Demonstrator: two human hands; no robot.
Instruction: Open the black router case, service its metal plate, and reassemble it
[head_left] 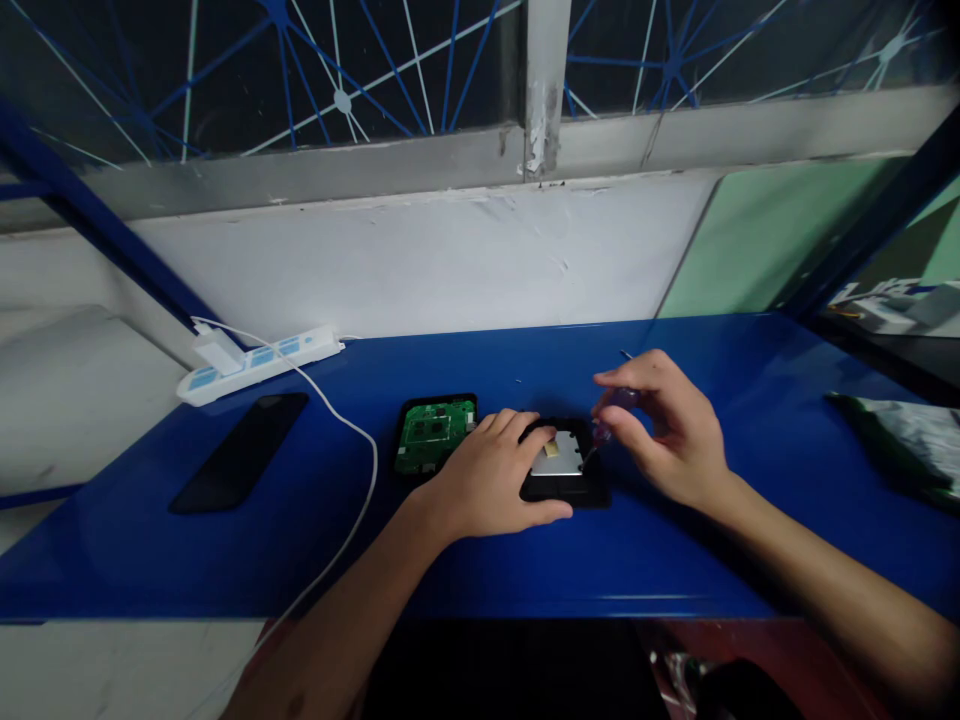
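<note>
My right hand (pixel 667 430) is closed around a screwdriver (pixel 621 398) with a purplish see-through handle. Its thin shaft slants down to the right side of a silver metal plate (pixel 566 460), which has a small yellowish patch on it. That plate sits inside a black plastic casing half (pixel 596 492). Gripping the casing's left end is my left hand (pixel 499 470), its fingers over the far side and plate, its thumb along the near edge. Just left of it lies another black casing half holding a green circuit board (pixel 435 432); my left hand partly hides its right edge.
A white power strip (pixel 262 362) with a plugged-in charger stands at the back left; its white cable (pixel 373 450) curves across the blue table (pixel 480 585). A black phone (pixel 240 452) lies at the left. At the right edge is a shiny green-and-silver bag (pixel 900 445).
</note>
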